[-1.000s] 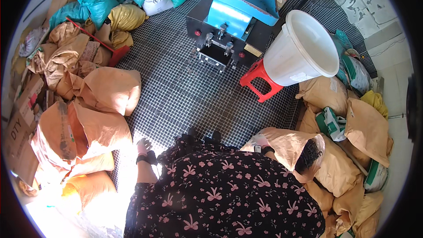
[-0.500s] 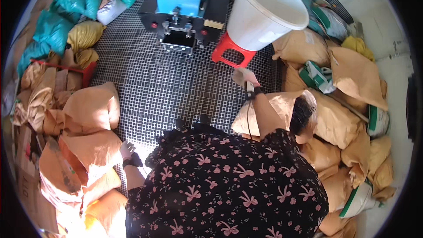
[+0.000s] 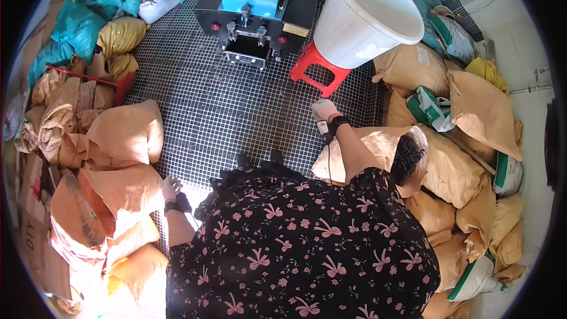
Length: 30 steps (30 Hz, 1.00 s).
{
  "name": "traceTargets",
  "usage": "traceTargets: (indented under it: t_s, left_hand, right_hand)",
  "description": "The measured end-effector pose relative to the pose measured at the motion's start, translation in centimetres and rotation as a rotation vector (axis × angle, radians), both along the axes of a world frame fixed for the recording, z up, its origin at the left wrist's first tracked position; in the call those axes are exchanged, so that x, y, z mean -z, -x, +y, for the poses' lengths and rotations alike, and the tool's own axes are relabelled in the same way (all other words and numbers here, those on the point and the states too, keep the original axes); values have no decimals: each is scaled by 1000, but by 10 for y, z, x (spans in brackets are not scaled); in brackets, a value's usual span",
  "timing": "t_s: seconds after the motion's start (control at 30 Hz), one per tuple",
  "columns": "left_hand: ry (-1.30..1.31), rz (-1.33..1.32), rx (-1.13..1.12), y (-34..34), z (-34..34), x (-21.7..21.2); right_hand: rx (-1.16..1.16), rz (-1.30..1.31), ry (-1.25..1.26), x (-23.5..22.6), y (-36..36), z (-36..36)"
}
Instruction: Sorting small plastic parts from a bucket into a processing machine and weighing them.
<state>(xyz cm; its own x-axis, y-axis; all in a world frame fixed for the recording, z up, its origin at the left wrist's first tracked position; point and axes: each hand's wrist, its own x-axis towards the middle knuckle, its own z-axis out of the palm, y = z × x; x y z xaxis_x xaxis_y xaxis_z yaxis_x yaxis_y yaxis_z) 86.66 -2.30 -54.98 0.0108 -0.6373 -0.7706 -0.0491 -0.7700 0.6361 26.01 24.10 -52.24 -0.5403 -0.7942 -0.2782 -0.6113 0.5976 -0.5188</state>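
My right hand [image 3: 324,110], in a pale glove with a dark wrist strap and a small wired device, hangs in front of the red plastic stool [image 3: 322,74], apart from it. Its fingers curl away from view, and whatever they may hold is hidden. A large white plastic tub [image 3: 339,35] stands tilted-looking on the stool. At my left side, my left hand [image 3: 171,188], also gloved and strapped, is close beside a brown paper sack [image 3: 133,192]. Its fingers are slightly apart with nothing visible in them; I cannot tell if it touches the sack.
A blue and black machine [image 3: 251,9] with clamp knobs stands ahead on the dark grid-patterned floor [image 3: 195,106]. Brown sacks [image 3: 455,165] are heaped on the right, green bags [image 3: 77,29] and more sacks on the left. A dark-haired head [image 3: 407,159] shows beside my right arm.
The machine, tub and stool sit slightly further right in the view. My right hand appears slightly lower and my left hand slightly higher. Nothing is visibly taken hold of or let go.
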Motion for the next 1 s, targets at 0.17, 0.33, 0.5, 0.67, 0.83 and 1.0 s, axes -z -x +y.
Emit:
traceTargets:
  t_s: [0.17, 0.33, 0.5, 0.67, 0.83, 1.0]
  left_hand:
    - [-60, 9, -27, -17, 13, 14]
    - [-36, 14, -62, 4, 7, 8]
    - [0, 35, -111, 19, 17, 0]
    - [8, 42, -114, 21, 25, 2]
    - [-12, 59, -82, 27, 39, -9]
    - [-9, 8, -62, 17, 34, 8]
  right_hand:
    - [177, -128, -153, -19, -18, 2]
    - [-407, 509, 29, 20, -1, 32]
    - [-438, 327, 14, 42, -37, 57]
    - [-497, 211, -471, 64, -74, 92]
    - [-381, 79, -470, 160, -51, 163]
    - [-525, 27, -360, 148, -37, 143]
